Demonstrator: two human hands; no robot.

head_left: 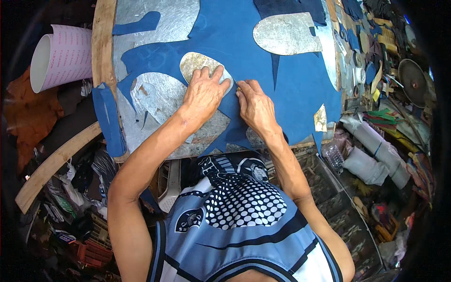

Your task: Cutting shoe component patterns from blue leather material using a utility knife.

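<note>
My left hand [205, 91] lies with its fingers spread on a rounded, worn metal-grey template [193, 62], pressing it onto a sheet of blue leather or cloth [225, 33]. Just right of the template's edge, my right hand [256, 104] is closed in a pinch. A small yellowish bit shows at its fingertips, but the rest of what it grips is hidden. Another rounded template [286, 35] with a notched end rests on the blue sheet at the far right. Left of my left forearm, a curved cutout in the sheet bares the scratched grey board [157, 94].
A small patchy template piece [320, 118] sits near the sheet's right edge. At the left stands a rolled pink-and-white sheet [63, 58] by the table's wooden edge [103, 42]. Tools crowd the right side, with wrapped white rolls [371, 164] below them.
</note>
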